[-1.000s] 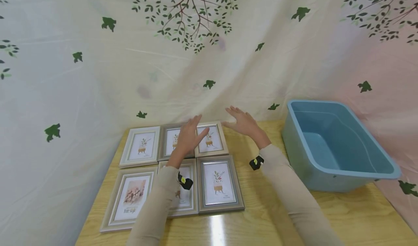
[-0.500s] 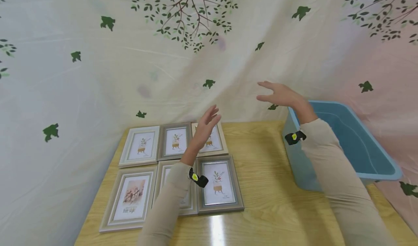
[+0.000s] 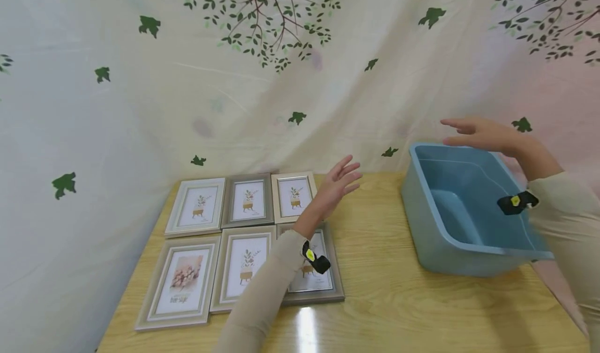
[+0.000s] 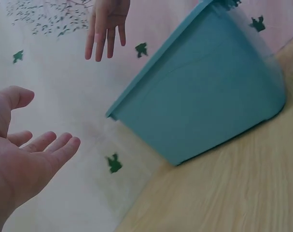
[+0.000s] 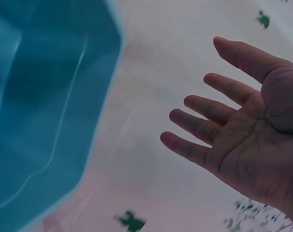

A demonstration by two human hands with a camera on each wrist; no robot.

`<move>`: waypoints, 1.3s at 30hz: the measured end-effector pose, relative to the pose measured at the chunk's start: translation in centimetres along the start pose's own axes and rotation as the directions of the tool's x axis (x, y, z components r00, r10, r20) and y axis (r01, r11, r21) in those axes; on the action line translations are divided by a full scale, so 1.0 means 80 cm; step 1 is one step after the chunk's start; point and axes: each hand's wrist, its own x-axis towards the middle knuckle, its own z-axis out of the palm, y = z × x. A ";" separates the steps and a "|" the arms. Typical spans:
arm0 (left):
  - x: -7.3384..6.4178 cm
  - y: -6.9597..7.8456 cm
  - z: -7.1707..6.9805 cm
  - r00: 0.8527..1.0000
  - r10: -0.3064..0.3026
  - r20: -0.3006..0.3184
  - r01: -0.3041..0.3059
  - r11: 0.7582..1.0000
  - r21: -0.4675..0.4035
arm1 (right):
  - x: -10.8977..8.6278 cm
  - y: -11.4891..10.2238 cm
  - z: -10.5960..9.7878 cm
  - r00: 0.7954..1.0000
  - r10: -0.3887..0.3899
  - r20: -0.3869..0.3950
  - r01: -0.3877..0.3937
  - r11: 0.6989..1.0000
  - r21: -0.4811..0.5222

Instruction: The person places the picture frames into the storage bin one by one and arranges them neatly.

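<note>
A blue plastic tub (image 3: 450, 259) stands on the right of the wooden table, its inside bare in the head view. My right hand (image 3: 487, 134) hangs in the air over the tub's far rim, fingers extended and holding nothing. In the right wrist view that hand (image 5: 252, 125) shows its palm and spread fingers beside the tub's rim. My left hand (image 3: 335, 186) hovers just right of the picture frames, fingers loosely stretched and palm bare in the left wrist view. Several picture frames lie face up in two rows, among them one with a pink flower print (image 3: 185, 277) at front left.
The wooden table (image 3: 375, 290) carries the picture frames on its left and the tub on its right. Behind it hangs a pale cloth (image 3: 244, 113) printed with leaves and birds. My left forearm passes over the front-row frames.
My right hand has swept right, from beside the frames to above the tub. My left hand has moved right, off the back-row frames. The frames and tub stay put; the head view shifts slightly.
</note>
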 end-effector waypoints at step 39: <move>0.047 -0.086 0.127 0.966 -0.203 0.161 0.236 0.947 -0.219 | -0.056 0.179 0.029 0.936 0.265 0.230 -0.296 0.948 0.114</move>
